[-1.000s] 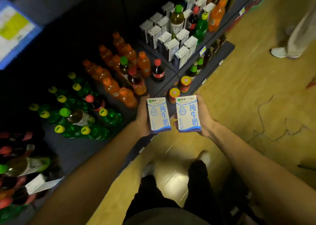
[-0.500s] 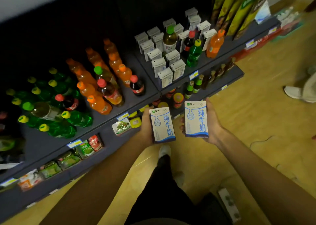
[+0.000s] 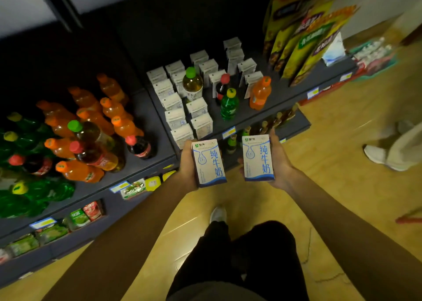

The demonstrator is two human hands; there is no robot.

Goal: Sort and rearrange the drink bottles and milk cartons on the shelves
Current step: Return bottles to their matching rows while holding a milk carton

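As I am stepping along the aisle, the milk cartons on the shelf (image 3: 182, 108) are coming nearer, so placing looks next. My left hand (image 3: 188, 161) is gripping the left carton (image 3: 209, 162), my right hand (image 3: 279, 161) the right carton (image 3: 258, 158), both just before the shelf edge (image 3: 262, 124), each reading 纯牛奶.

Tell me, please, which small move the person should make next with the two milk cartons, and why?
Probably reach forward and set the carton in the left hand at the front of the milk carton rows on the shelf. Each hand holds one milk carton, the right hand its own, and the rows stand just ahead.
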